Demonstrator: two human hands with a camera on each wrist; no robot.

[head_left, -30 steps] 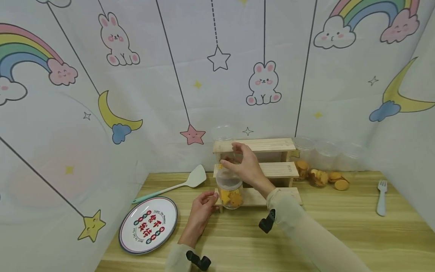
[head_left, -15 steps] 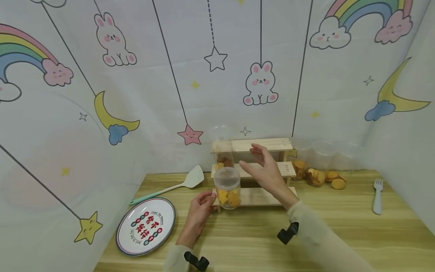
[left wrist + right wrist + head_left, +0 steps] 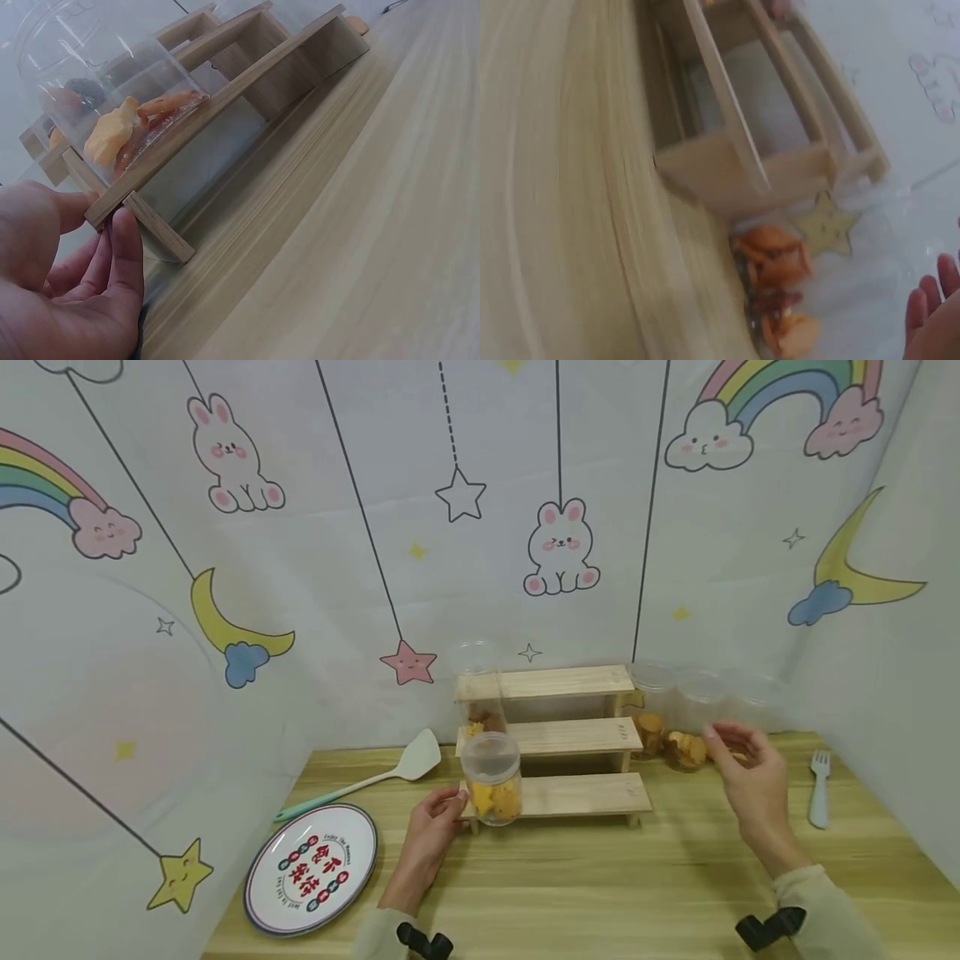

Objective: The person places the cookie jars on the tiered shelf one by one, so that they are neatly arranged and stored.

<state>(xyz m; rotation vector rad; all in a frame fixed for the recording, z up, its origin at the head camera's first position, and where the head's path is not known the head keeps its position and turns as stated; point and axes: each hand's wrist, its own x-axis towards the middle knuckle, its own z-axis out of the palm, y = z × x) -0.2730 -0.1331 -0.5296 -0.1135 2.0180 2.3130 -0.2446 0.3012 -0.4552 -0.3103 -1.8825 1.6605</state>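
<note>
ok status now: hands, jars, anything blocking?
Left hand open, touching the rack's bottom-step corner beside the cookie jar. Right hand open, empty, nearest the jars on the table. Nothing between.

The left hand (image 3: pixel 433 827) sits low at centre frame in the head view, fingers loosely curled, forearm running down to the bottom edge. The right hand (image 3: pixel 752 781) hangs raised at right of centre, fingers spread and relaxed, cream sleeve at the lower right corner.
</note>
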